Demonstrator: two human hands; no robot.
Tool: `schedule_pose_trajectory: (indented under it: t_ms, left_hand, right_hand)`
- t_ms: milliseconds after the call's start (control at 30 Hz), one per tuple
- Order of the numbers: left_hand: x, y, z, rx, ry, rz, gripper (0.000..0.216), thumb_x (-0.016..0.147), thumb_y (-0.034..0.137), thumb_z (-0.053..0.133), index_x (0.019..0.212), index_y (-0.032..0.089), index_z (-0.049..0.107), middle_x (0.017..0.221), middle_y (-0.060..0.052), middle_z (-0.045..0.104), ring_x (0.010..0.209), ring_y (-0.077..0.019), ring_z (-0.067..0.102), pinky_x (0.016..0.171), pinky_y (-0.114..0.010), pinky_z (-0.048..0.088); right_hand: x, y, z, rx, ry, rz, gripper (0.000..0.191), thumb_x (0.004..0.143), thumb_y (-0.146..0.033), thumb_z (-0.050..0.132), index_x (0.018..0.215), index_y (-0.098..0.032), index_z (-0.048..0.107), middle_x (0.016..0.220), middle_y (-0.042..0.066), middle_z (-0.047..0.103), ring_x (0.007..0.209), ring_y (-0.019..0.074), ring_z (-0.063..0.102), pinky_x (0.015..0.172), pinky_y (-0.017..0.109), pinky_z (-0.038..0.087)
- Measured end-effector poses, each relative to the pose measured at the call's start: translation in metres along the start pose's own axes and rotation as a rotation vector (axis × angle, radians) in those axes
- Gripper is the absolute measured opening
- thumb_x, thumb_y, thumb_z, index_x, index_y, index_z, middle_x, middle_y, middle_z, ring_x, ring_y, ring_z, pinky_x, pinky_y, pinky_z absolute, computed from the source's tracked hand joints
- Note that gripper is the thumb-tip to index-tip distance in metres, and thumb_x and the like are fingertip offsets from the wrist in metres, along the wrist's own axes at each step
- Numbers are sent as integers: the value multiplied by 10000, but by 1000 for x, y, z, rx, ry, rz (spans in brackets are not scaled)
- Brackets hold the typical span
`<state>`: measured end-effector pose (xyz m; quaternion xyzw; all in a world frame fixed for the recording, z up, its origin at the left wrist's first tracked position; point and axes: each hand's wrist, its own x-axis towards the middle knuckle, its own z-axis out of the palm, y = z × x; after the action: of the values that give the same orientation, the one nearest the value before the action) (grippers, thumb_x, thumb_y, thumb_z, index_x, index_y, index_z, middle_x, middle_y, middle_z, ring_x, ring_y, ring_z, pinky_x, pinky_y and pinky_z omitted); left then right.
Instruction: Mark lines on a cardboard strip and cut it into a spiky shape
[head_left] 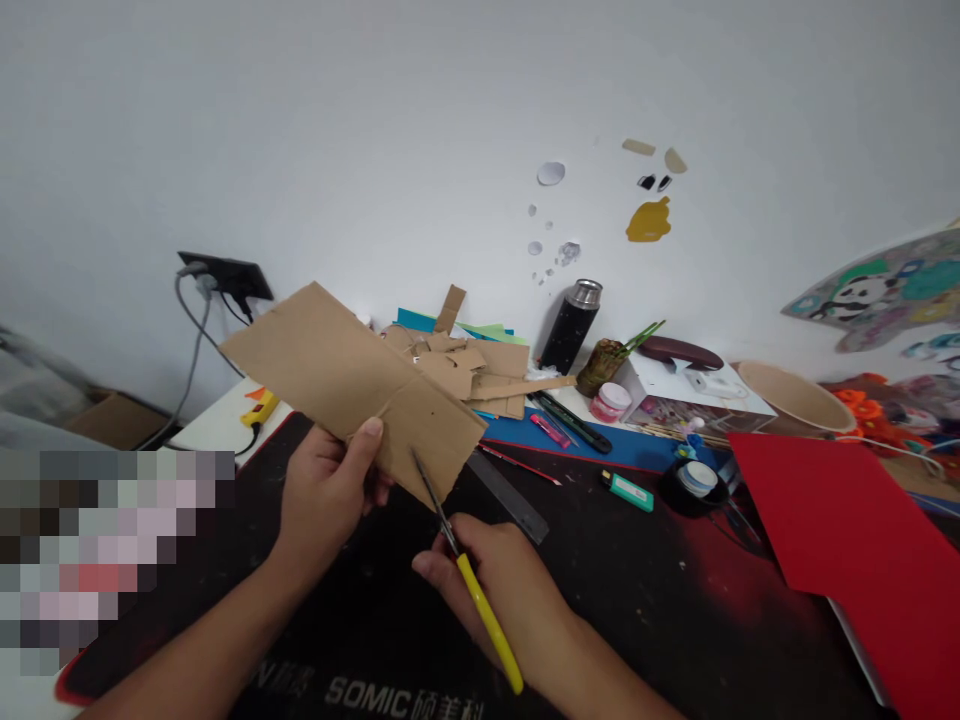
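My left hand (326, 490) grips a long brown cardboard sheet (341, 370) from below, thumb pressed on its near edge, and holds it up tilted over the desk. My right hand (506, 590) is closed round yellow-handled scissors (469, 575). The scissor blades point up and left and meet the cardboard's lower edge near its right corner. Both hands hover above a black desk mat (637, 600).
A heap of cardboard scraps (469, 370) lies behind the sheet. A grey ruler (510, 495), green lighter (628, 490), tape roll (697, 480), pens (559, 425), black flask (571, 325) and red paper sheet (847, 530) occupy the right. A yellow glue gun (257, 408) and wall socket (223, 275) are at left.
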<state>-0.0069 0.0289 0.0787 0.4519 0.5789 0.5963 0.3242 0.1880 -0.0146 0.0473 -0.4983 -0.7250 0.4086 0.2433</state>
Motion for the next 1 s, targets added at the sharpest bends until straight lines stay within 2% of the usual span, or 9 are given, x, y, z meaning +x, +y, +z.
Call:
schedule_pose_trajectory:
  t_ms: [167,300,500,667,1000]
  left_hand:
    - [1,-4,1,-12,-2,-16,340,975,433,703,722,257,560,460,43,591,317,-150,545,305,-226,400]
    - [1,-5,1,-35,-16,-30,349,973,462,706,735,258,551,457,49,589,314,-148,546,302,-217,396]
    - [1,-6,1,-52,-16,-46,322,975,436,711,750,259,563,454,48,582,311,-149,536,298,-220,388]
    - [1,-9,-1,-60,-22,-43,322,990,429,704,758,262,556,462,51,584,316,-150,536,302,-228,387]
    - [1,-9,-1,-84,-12,-45,316,995,426,713,770,256,569,470,53,587,324,-146,524,310,-232,381]
  right_hand:
    - [1,5,2,-59,21,14,276,998,-429,793,863,-196,731,765,33,760,664,179,678,619,259,407]
    - [1,6,6,-95,50,-24,246,1004,-371,761,838,-200,702,719,23,718,614,162,632,587,251,383]
    - [0,8,14,-129,119,-63,243,1006,-309,667,794,-213,597,652,-14,582,540,125,488,539,253,293]
    - [0,8,14,-100,83,-79,290,1013,-293,610,761,-231,478,596,-47,446,501,108,392,516,258,232]
    - [0,9,16,-100,87,-59,281,1001,-278,594,752,-236,469,584,-33,479,483,113,409,510,261,220]
